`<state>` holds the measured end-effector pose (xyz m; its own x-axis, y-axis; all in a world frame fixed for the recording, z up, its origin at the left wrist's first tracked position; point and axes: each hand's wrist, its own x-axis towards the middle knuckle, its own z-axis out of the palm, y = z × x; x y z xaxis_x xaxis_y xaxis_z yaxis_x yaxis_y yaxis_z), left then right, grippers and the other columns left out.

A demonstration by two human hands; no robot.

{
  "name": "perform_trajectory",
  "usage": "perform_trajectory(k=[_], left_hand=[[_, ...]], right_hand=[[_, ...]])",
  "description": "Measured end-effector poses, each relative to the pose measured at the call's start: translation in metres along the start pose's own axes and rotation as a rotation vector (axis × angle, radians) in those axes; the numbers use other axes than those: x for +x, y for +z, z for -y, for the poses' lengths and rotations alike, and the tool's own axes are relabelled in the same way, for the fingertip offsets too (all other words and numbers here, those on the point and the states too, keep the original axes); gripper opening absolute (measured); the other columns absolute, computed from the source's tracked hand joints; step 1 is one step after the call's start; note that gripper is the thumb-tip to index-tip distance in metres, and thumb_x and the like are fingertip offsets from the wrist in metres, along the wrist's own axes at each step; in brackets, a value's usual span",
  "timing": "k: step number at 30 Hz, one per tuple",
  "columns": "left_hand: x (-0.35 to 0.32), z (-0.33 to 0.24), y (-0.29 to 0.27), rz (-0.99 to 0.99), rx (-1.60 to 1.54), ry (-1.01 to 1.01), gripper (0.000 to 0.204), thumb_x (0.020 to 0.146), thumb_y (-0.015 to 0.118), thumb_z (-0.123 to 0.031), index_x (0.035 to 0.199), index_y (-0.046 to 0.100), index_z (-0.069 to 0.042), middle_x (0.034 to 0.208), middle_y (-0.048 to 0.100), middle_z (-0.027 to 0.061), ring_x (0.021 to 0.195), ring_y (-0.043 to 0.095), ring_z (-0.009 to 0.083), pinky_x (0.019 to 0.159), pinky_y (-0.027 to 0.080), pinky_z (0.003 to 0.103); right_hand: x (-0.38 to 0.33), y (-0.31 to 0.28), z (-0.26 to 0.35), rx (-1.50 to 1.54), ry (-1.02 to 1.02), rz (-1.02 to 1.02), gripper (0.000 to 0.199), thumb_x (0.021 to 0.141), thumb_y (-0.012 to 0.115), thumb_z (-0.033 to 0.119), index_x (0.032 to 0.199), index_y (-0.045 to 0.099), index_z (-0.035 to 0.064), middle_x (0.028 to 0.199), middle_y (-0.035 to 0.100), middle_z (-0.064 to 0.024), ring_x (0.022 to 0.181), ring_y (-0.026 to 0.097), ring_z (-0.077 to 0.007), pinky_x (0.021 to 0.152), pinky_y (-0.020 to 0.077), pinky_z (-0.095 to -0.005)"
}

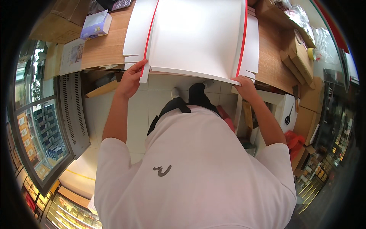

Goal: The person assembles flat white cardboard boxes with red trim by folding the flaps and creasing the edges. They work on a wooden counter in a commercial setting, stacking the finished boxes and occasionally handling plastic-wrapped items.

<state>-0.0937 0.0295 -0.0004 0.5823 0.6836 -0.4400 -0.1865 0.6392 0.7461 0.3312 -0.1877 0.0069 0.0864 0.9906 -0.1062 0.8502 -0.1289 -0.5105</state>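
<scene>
A large white cardboard sheet [196, 36] lies over the wooden table, its near edge reaching past the table's front. Creased flaps with slots run along both sides, and a thin red strip [149, 38] follows the left fold; a second red strip [242, 40] follows the right one. My left hand [131, 78] pinches the near left corner, fingers over the red strip and a narrow upright tab. At the near right corner my right hand [246, 86] grips the edge between thumb and fingers. The sheet's far end runs out of view.
On the table's left stand a purple-and-white box [96, 26] and a brown carton [63, 19]. Flat cardboard pieces [299, 57], a yellow tape roll [310, 54] and plastic bags [301, 19] lie at the right. Black scissors [289, 115] rest lower right. A glass display case [44, 126] stands left.
</scene>
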Motion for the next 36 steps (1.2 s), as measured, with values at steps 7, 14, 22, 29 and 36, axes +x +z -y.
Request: perform_trajectory(k=[7, 14, 22, 29, 36], left_hand=[[-0.005, -0.014, 0.034, -0.07, 0.29, 0.29, 0.029, 0.092, 0.056, -0.007, 0.121, 0.059, -0.002, 0.104, 0.065, 0.0067, 0.093, 0.063, 0.0156, 0.088, 0.05, 0.029], [0.007, -0.008, 0.051, -0.289, 0.34, 0.266, 0.022, 0.095, 0.057, -0.02, 0.095, 0.064, 0.001, 0.077, 0.065, 0.0045, 0.073, 0.063, 0.0116, 0.072, 0.052, 0.027], [0.01, -0.032, 0.042, 0.086, 1.51, 0.336, 0.02, 0.092, 0.048, -0.011, 0.101, 0.062, 0.001, 0.091, 0.063, 0.0151, 0.084, 0.063, 0.0307, 0.078, 0.05, 0.036], [0.023, -0.021, 0.025, 0.397, 1.768, 0.333, 0.034, 0.082, 0.052, 0.003, 0.116, 0.054, 0.001, 0.103, 0.055, 0.0186, 0.099, 0.058, 0.0348, 0.085, 0.048, 0.041], [0.028, -0.006, 0.027, 0.33, 1.931, 0.363, 0.034, 0.076, 0.064, -0.001, 0.108, 0.053, -0.003, 0.097, 0.056, 0.0143, 0.091, 0.06, 0.0334, 0.076, 0.05, 0.041]], right_hand=[[-0.001, -0.002, 0.0, 0.123, 0.099, 0.013, 0.017, 0.081, 0.062, 0.01, 0.097, 0.068, 0.0059, 0.089, 0.066, -0.0134, 0.086, 0.061, -0.0317, 0.076, 0.0481, -0.0374], [-0.001, -0.004, 0.002, 0.144, 0.073, 0.038, 0.019, 0.08, 0.062, 0.007, 0.098, 0.068, 0.0059, 0.089, 0.065, -0.0132, 0.087, 0.06, -0.0329, 0.077, 0.0476, -0.038], [0.002, -0.001, 0.004, -0.056, -0.028, 0.02, 0.018, 0.076, 0.066, 0.001, 0.094, 0.067, 0.0045, 0.09, 0.065, -0.0114, 0.086, 0.062, -0.0304, 0.075, 0.0493, -0.0363], [0.003, -0.004, 0.016, -0.054, 0.072, 0.092, 0.023, 0.075, 0.059, 0.002, 0.097, 0.065, 0.0047, 0.095, 0.063, -0.0139, 0.092, 0.059, -0.0345, 0.081, 0.0485, -0.041], [0.005, -0.005, 0.025, -0.118, 0.074, 0.099, 0.019, 0.075, 0.059, 0.004, 0.094, 0.064, 0.0042, 0.092, 0.063, -0.0146, 0.09, 0.06, -0.0354, 0.079, 0.0491, -0.0426]])
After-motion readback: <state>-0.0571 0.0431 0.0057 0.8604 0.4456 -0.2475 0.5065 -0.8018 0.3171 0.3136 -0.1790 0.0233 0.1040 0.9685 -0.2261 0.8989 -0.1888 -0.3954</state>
